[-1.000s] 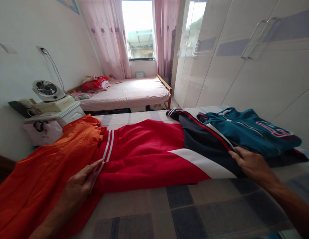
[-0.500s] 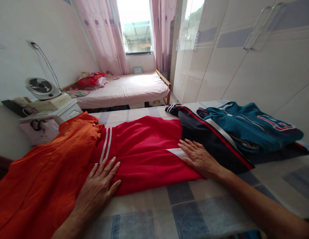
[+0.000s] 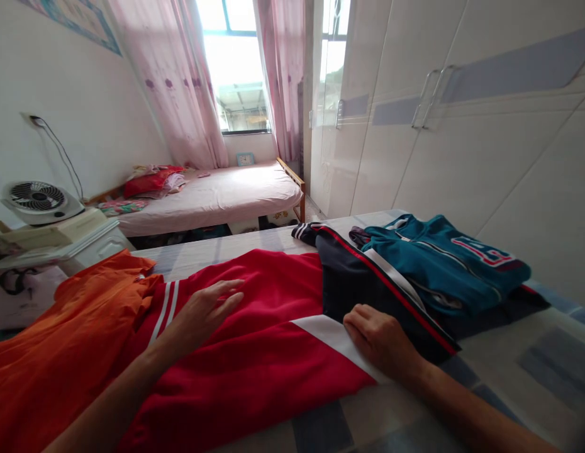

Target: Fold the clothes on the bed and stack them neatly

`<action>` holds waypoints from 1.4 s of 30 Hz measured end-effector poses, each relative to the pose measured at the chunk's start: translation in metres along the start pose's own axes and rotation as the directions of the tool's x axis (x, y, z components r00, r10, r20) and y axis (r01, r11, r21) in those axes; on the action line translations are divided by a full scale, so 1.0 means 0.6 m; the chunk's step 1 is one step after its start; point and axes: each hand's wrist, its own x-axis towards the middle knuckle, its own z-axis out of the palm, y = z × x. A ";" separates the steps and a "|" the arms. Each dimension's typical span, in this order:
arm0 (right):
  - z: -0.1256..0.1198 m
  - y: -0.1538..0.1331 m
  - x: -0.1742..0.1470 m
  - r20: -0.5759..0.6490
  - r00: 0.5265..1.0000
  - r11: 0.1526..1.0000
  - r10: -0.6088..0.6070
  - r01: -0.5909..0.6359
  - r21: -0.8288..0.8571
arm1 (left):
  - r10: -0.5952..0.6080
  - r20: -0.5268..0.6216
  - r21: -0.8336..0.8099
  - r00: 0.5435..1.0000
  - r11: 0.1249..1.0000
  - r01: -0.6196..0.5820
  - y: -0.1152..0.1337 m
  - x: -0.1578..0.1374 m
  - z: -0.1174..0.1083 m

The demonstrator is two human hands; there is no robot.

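A red, white and navy striped jacket (image 3: 259, 358) lies spread across the bed in front of me. My left hand (image 3: 202, 311) is over its red part near the white-striped hem, fingers stretched out and holding nothing. At the border of the white and navy panels, my right hand (image 3: 380, 336) has its fingers curled in on the jacket's cloth; the fingertips are partly hidden. The jacket's navy sleeve, with a red and white stripe, lies to the right. On the left, an orange garment (image 3: 85, 314) meets the striped hem.
A folded teal jacket (image 3: 443, 258) with a letter patch lies on the right over dark cloth. The checked bedsheet (image 3: 323, 428) shows in front. Beyond are a pink-covered bed (image 3: 226, 189), a fan (image 3: 40, 198) on boxes at the left, and a white wardrobe (image 3: 485, 157) along the right.
My left hand has lifted and moved forward over the red cloth. My right hand's fingers, flat before, are now curled. The jacket's near edge has spread closer to me, and the view has tilted up.
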 end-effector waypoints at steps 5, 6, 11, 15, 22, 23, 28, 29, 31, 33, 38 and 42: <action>0.020 0.002 -0.001 -0.005 1.000 1.000 0.011 -0.011 -0.003 | 0.101 0.014 -0.053 0.995 0.994 -0.100 0.073 0.205 0.085; 0.021 0.003 -0.002 -0.005 1.000 1.000 0.016 -0.016 0.005 | 0.120 -0.013 -0.017 0.993 0.993 -0.120 0.083 0.241 0.107; 0.035 0.017 -0.001 -0.055 0.998 1.000 -0.024 0.024 0.014 | 0.251 -0.022 0.147 0.968 0.958 -0.246 0.122 0.371 0.198; 0.059 0.032 0.004 -0.200 0.975 0.995 -0.094 0.086 -0.046 | 0.294 0.009 0.246 0.956 0.926 -0.288 0.132 0.423 0.247; 0.081 0.046 0.007 -0.326 0.930 0.986 -0.168 0.152 -0.075 | 0.354 -0.039 0.335 0.935 0.886 -0.321 0.133 0.456 0.270; 0.080 0.047 0.008 -0.317 0.934 0.987 -0.161 0.146 -0.071 | 0.366 -0.073 0.341 0.928 0.884 -0.321 0.136 0.457 0.263; 0.053 0.033 0.004 -0.142 0.988 0.997 -0.065 0.069 0.021 | 0.418 -0.360 0.350 0.834 0.889 -0.294 0.146 0.412 0.159; 0.045 0.028 0.002 -0.091 0.995 0.998 -0.041 0.045 0.040 | 0.425 -0.409 0.354 0.807 0.889 -0.289 0.141 0.387 0.127; 0.030 0.020 -0.001 -0.006 1.000 0.998 -0.002 0.002 0.063 | 0.449 -0.472 0.376 0.759 0.881 -0.288 0.121 0.320 0.064; 0.021 0.015 -0.003 0.040 0.999 0.998 0.017 -0.019 0.061 | 0.601 -0.506 0.501 0.619 0.788 -0.356 0.088 0.231 0.012; 0.029 0.025 -0.011 0.003 1.000 0.997 -0.026 0.027 -0.069 | 0.779 -0.202 0.750 0.594 0.513 -0.418 -0.013 -0.004 -0.011; 0.044 0.034 -0.019 -0.177 0.977 0.979 -0.121 0.088 -0.183 | 0.550 -0.160 0.654 0.820 0.682 -0.329 -0.065 -0.108 0.028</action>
